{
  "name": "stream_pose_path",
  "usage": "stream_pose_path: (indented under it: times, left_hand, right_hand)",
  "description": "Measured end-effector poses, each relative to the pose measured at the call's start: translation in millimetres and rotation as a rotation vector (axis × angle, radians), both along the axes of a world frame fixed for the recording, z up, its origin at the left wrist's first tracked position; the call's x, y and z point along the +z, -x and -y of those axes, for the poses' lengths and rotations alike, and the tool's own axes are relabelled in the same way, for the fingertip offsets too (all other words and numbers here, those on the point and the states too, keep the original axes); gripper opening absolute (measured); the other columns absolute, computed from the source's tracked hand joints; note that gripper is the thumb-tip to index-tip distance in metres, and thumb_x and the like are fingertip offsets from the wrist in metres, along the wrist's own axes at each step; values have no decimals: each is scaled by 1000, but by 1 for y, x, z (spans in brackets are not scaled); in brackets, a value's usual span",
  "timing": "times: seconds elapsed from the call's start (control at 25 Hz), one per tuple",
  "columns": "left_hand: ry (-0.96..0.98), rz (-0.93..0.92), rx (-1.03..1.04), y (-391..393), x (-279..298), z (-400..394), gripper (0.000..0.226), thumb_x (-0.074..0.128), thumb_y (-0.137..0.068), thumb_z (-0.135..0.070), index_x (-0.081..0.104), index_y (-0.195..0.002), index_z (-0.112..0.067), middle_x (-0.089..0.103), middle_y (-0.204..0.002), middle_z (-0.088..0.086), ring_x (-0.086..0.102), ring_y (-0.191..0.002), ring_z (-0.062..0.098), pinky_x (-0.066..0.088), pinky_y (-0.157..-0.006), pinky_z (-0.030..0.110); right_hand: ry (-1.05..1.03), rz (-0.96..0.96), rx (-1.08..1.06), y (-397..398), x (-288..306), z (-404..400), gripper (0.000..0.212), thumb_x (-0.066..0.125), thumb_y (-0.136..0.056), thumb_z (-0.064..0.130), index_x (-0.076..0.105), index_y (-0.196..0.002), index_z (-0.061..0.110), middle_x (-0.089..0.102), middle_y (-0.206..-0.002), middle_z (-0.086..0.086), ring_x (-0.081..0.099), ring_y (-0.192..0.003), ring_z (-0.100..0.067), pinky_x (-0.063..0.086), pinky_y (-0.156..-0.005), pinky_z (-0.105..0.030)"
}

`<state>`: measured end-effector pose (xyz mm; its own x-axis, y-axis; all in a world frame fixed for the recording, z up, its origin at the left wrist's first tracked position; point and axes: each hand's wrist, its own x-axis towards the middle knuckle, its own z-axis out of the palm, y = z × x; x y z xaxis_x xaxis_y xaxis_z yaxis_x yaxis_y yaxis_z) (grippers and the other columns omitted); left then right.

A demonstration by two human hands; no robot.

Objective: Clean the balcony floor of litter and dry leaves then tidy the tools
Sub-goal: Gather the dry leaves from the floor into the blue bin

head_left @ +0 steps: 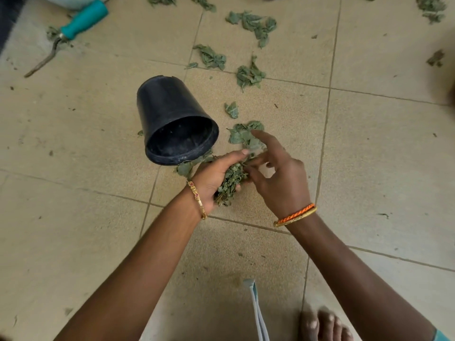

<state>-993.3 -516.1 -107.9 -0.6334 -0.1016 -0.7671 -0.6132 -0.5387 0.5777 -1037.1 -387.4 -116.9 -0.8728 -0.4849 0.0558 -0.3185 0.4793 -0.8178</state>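
A black plastic pot (pixel 172 119) lies tipped on its side on the tiled floor (pixel 73 217), its mouth turned toward me. Just right of its rim, my left hand (pixel 216 175) grips a bunch of dry green leaves (pixel 230 183). My right hand (pixel 278 173) hovers beside it with spread fingers, the fingertips touching the leaves in the left hand. A small leaf pile (pixel 242 135) lies on the floor under the right index finger. More dry leaves (pixel 251 23) are scattered over the tiles farther away.
A garden hand tool with a teal handle (pixel 83 18) lies at the upper left. Other leaf clumps (pixel 248 75) lie beyond the pot, with one more clump (pixel 430 6) at the top right. A bare foot (pixel 322 326) and a white strap (pixel 256 308) show at the bottom edge.
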Motion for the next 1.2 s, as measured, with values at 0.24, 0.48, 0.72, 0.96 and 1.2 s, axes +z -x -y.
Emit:
stream_pose_path:
  times: [0.24,0.48,0.72,0.96,1.2]
  left_hand:
    - [128,53,181,-42,-2,7,14,53,-88,-9,59,-75,-9,64,-64,2,54,-45,8,40,-35,15]
    - [62,78,333,-105,5,9,15,48,-89,-9,53,-74,-11,58,-55,1,49,-39,9,37,-34,13]
    - [114,58,345,-126,8,30,16,45,-89,-10,54,-76,-9,58,-55,1,49,-38,10,38,-35,14]
    - [98,33,347,-126,-3,43,18,45,-89,-11,54,-74,-10,57,-57,1,49,-41,10,39,-35,15]
    - [62,3,298,-128,-12,44,17,48,-91,-18,59,-82,-10,58,-62,0,51,-45,10,41,-37,17]
  right_hand:
    - [32,86,63,1,-4,-6,24,60,-84,3,67,-103,16,67,-97,6,61,-87,-4,53,-79,-25]
    - [-163,-51,240,-21,-15,43,40,69,-81,23,61,-118,8,56,-117,-15,52,-109,-29,40,-94,-32]
    - [-455,-227,163,-34,-32,99,60,65,-80,45,50,-126,9,48,-125,-20,38,-118,-35,33,-98,-39]
    - [-266,-270,286,-34,-32,118,34,52,-85,0,66,-115,9,60,-100,-21,52,-100,-36,42,-80,-34]
    - [12,-18,110,-57,-6,82,26,58,-83,-4,72,-102,6,71,-100,-12,62,-81,-13,39,-72,-1]
